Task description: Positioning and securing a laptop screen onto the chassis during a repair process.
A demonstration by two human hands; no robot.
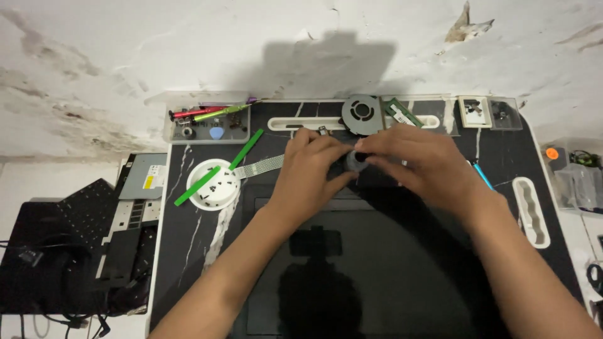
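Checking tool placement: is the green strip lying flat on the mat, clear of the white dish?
No, the green strip rests across the white dish, one end over its rim.

Both hands meet over the middle of the table [188, 251], the left hand [311, 166] and right hand [418, 163] closing off the space around the small grey roll [358, 161] between their fingers. Behind them the round grey fan [362, 114] and the green memory stick [402, 113] crowd the far edge. To the left, the white dish of screws [210, 185] with green strips [246, 149] and the clear tool tray [207, 122] block the way. To the right, a blue pen [483, 177] and a white wavy holder [531, 210] stand near the forearm. The dark screen panel [352, 282] in front lies flat, with open room above it between the arms.
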